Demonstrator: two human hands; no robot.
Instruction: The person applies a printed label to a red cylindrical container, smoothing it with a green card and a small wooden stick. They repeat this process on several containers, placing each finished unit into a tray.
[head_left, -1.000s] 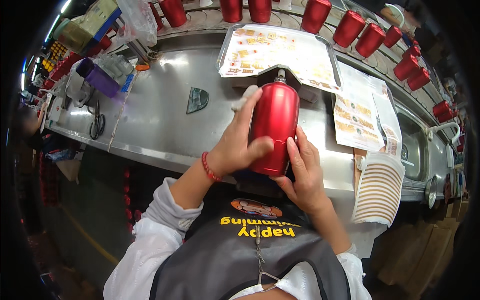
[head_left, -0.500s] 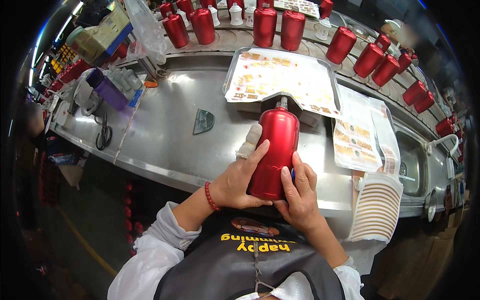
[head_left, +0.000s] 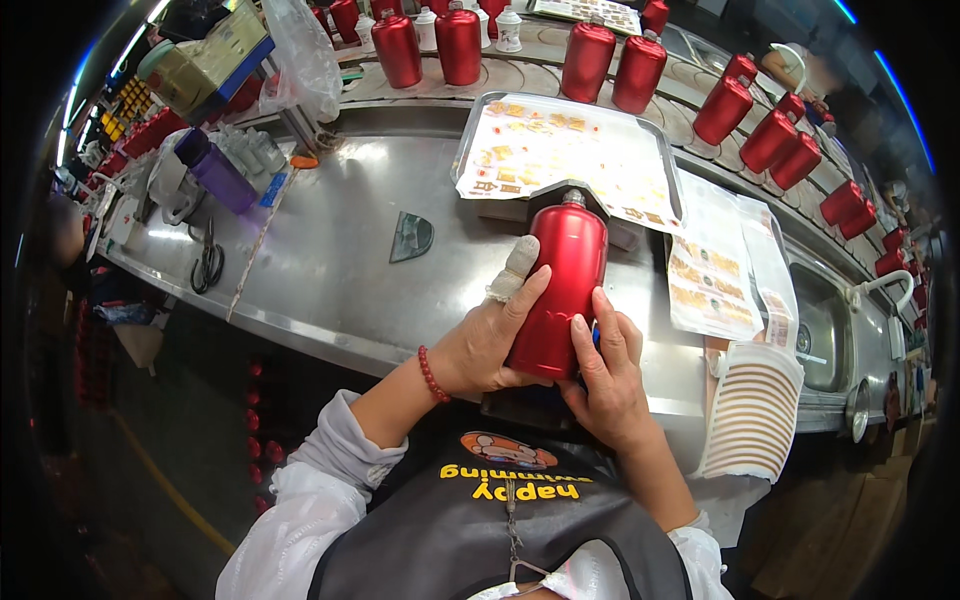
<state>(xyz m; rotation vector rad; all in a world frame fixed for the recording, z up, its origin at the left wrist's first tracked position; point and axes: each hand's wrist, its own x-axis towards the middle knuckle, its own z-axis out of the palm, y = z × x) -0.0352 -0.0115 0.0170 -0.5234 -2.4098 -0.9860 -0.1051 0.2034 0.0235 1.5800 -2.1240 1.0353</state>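
A shiny red bottle [head_left: 562,290] lies tilted between my two hands, its neck pointing away from me at a dark notched holder [head_left: 590,196]. My left hand [head_left: 492,340] grips its left side and base; the index finger wears a pale wrapped cover. On the lower right side, my right hand [head_left: 610,380] presses fingers and thumb against the bottle. Past the neck is a tray [head_left: 462,150] spread with a white sheet of gold and red decals. A dark flat scraper [head_left: 411,237] rests on the steel table to the left.
Red bottles [head_left: 588,60] and white ones stand on a curved conveyor [head_left: 500,85] at the back. Decal sheets [head_left: 712,275], a striped white sheet [head_left: 754,410] and a sink [head_left: 822,330] are on the right. Scissors [head_left: 207,262] and a purple bottle [head_left: 218,175] lie at the left.
The bottle in my hands has moved slightly away from me and to the right, its neck now by the holder. Bottles on the conveyor have shifted right.
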